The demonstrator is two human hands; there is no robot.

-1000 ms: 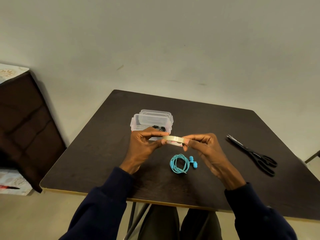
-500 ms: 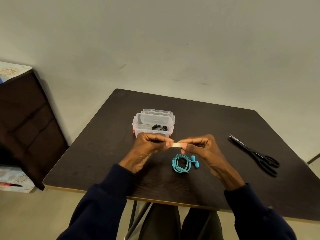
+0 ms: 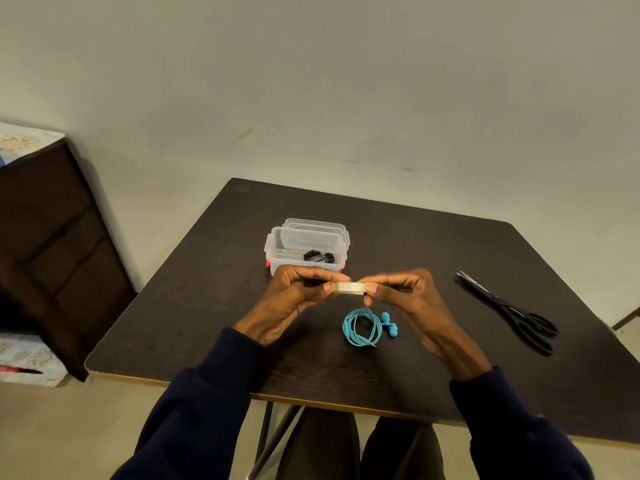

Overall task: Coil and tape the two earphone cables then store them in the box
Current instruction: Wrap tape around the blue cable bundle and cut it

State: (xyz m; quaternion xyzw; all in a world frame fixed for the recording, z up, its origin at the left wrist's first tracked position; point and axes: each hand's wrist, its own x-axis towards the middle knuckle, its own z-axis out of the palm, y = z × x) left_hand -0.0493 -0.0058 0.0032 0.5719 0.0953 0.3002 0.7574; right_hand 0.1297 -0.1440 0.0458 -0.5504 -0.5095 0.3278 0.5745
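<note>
A pale roll of tape (image 3: 350, 287) is held above the dark table (image 3: 207, 306) between both hands. My left hand (image 3: 294, 296) pinches its left side and my right hand (image 3: 412, 303) pinches its right side. Just below them on the table lies the coiled blue earphone cable (image 3: 362, 328) with its two blue earbuds (image 3: 389, 325) beside it. Behind my hands stands the clear plastic box (image 3: 277, 245), holding the black earphones (image 3: 318, 256); its lid (image 3: 313, 225) sits behind it.
Black scissors (image 3: 512, 313) lie shut on the right part of the table. A dark wooden piece of furniture (image 3: 52, 244) stands to the left of the table. My knees are under the near table edge (image 3: 346, 407).
My hands drew close together half a second ago and have now parted a little, so more of the tape roll shows between them. The blue coil has not moved.
</note>
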